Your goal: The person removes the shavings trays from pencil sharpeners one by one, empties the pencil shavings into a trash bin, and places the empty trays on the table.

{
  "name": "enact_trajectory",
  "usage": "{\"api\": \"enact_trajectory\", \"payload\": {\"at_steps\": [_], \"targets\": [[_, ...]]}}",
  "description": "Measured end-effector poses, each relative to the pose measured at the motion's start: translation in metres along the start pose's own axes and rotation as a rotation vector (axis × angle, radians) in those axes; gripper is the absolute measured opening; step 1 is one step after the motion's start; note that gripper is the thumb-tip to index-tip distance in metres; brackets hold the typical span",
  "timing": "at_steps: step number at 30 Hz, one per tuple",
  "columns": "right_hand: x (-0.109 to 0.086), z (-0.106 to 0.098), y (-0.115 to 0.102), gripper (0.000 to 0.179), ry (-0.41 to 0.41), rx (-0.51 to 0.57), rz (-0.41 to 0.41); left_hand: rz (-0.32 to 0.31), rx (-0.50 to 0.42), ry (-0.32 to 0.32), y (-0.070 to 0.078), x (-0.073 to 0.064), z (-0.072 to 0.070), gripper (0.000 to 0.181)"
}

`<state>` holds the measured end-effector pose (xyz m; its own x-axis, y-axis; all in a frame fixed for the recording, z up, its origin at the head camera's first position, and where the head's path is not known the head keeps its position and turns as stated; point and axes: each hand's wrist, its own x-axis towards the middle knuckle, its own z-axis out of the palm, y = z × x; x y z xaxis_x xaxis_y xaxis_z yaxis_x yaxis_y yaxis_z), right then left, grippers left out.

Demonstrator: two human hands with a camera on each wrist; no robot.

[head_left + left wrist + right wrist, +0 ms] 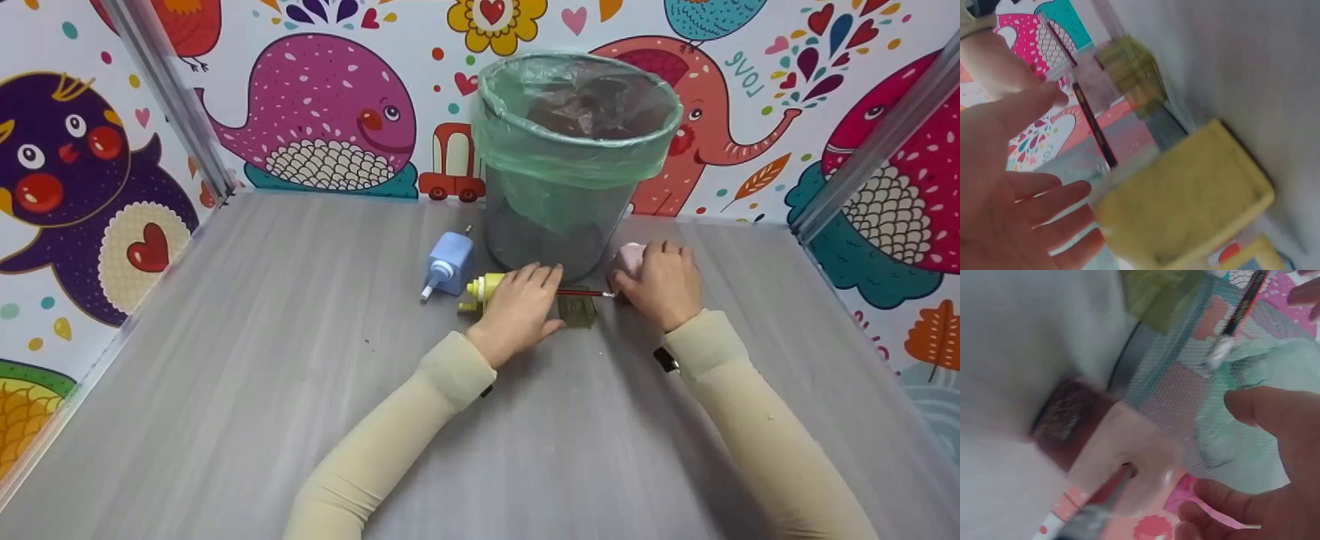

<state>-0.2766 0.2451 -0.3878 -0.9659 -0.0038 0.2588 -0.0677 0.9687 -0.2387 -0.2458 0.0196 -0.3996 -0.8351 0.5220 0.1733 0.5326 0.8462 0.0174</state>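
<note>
Left hand [517, 311] in front of the mesh bin [517, 225], fingers straight, at yellow crank sharpener [1185, 191]; contact unclear. Right hand [666, 285] right of bin, thumb and fingers apart, beside pink sharpener [630, 257]. Red-and-black pencil [581, 293] and olive see-through box [577, 313] before bin; blue crank sharpener [450, 259] left of it. Green liner [577, 169] over bin's rim.

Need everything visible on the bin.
The bin is a round, upright, open-topped container, wider at the top, its dark see-through sides looking like wire mesh. A translucent green bag lines it and folds over the rim. It stands on the grey table, before the patterned wall; whether the left hand touches its foot I can't tell.
</note>
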Motion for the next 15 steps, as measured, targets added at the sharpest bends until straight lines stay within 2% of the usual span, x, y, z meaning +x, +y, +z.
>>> {"api": "enact_trajectory", "payload": {"at_steps": [3, 7, 11, 15], "targets": [[0.004, 0.002, 0.007, 0.066, -0.039, -0.005, 0.045, 0.015, -0.006, 0.008, 0.005, 0.0, 0.002, 0.078], [0.01, 0.002, 0.013, 0.069, -0.146, 0.015, 0.11, 0.025, 0.006, 0.023, 0.008, -0.001, 0.005, 0.081], [0.014, 0.004, 0.017, 0.066, -0.214, 0.045, 0.146, 0.027, -0.004, 0.025, 0.01, -0.002, 0.006, 0.081], [0.015, 0.004, 0.02, 0.059, -0.244, 0.076, 0.164, 0.025, -0.013, 0.017, 0.011, -0.001, 0.005, 0.082]]}}
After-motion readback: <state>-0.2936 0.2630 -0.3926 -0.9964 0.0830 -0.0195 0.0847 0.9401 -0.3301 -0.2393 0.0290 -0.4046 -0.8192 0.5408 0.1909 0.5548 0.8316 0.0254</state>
